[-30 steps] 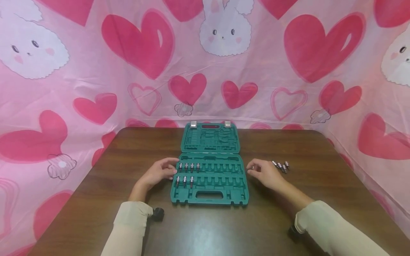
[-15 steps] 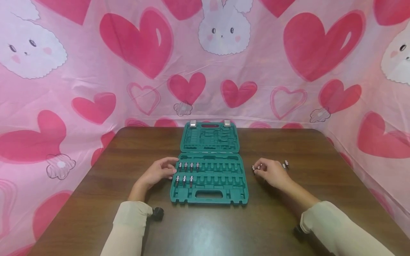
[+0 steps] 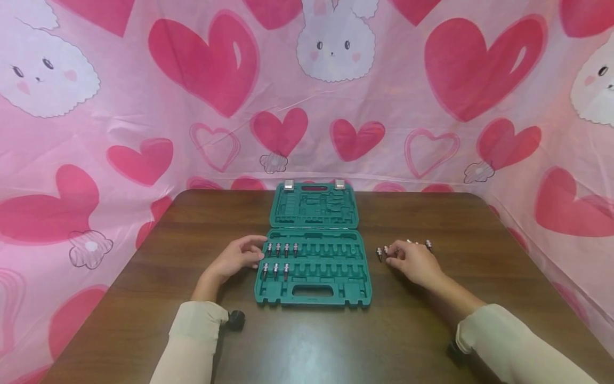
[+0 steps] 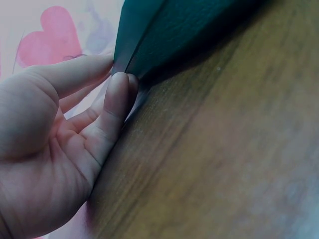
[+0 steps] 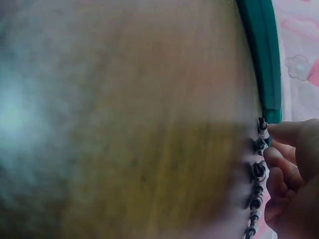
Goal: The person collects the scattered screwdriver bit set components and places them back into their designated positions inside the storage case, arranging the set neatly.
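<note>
A green tool case lies unfolded on the table, lid at the back. Bit sockets, chrome with dark tips, stand in the left slots of its two rows. My left hand rests against the case's left side; in the left wrist view the fingertips and thumb touch its outer wall. Right of the case, my right hand is over loose bit sockets on the table, its fingertips beside them. In the right wrist view these loose bit sockets form a line next to the fingers; some are partly hidden.
The brown wooden table carries the case near its middle. One bit socket lies beyond my right hand. A pink cloth with hearts and rabbits hangs behind and at the sides.
My right hand has moved right, away from the case, over the loose bit sockets. Two bit sockets now show on the table left of its fingertips. My left hand stays at the case.
</note>
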{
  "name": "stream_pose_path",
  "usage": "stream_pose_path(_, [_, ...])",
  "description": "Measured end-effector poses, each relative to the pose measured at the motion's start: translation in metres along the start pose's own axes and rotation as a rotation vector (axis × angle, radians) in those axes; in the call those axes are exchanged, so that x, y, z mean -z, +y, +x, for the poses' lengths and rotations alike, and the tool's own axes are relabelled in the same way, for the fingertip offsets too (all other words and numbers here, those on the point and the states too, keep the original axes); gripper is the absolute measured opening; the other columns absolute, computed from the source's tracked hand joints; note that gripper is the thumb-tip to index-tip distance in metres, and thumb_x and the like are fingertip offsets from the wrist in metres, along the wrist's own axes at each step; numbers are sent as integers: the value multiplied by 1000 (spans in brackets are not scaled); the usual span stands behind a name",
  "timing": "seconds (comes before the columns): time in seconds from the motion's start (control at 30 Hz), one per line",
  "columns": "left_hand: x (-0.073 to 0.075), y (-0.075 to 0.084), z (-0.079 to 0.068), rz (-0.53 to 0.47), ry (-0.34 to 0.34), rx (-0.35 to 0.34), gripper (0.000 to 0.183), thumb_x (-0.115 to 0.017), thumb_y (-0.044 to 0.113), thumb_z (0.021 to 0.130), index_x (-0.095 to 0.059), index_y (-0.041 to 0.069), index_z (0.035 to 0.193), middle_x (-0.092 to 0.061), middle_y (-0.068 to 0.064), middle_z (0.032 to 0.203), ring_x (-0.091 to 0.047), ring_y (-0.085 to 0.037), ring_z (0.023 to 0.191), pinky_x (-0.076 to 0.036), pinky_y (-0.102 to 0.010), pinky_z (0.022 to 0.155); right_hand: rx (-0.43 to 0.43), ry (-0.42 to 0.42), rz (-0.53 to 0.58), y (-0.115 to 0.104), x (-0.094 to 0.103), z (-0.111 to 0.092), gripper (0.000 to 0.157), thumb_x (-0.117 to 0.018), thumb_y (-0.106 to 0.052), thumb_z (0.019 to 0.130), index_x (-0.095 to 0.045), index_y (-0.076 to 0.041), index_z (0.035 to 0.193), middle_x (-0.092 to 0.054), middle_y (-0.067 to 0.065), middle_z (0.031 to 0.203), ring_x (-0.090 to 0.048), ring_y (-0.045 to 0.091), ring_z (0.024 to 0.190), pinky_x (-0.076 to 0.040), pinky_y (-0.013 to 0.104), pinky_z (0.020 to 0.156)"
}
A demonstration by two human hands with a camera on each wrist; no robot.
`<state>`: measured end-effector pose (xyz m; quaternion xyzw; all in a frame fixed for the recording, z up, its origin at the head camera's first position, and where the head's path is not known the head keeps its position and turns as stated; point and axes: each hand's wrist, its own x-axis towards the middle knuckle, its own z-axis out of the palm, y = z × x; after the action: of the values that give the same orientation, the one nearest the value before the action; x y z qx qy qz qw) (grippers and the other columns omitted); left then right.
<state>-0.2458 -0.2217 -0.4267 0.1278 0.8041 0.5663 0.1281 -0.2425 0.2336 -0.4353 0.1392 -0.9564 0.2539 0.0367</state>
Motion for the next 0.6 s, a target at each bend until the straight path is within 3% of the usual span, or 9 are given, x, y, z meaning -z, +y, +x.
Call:
stream_pose_path(0.13, [0, -4, 3, 1, 3, 11, 45, -61, 7, 95, -49, 2, 139, -64, -18, 102, -63, -29, 92, -55, -37, 82, -17, 13, -40, -1, -2, -2, 13, -75, -20, 86, -67, -14, 94, -56, -5, 71, -51, 16, 66, -40, 33, 57])
stream_pose_path(0.33, [4, -22, 12, 4, 5, 13, 46, -61, 8, 95, -49, 5, 140, -64, -16, 101, -63, -29, 91, -55, -37, 81, -42, 10, -82, -3, -4, -3, 13, -75, -21, 86, -68, -14, 95, -59, -5, 74, -53, 16, 68, -41, 35, 56])
stream_pose_path(0.6, [4, -24, 12, 5, 11, 4, 45, -64, 13, 94, -52, 9, 138, -64, -15, 102, -64, -29, 91, -55, -37, 81, -53, 19, -124, -5, -3, -5, 15, -76, -23, 83, -68, -16, 93, -61, -6, 74, -56, 17, 69, -42, 37, 55])
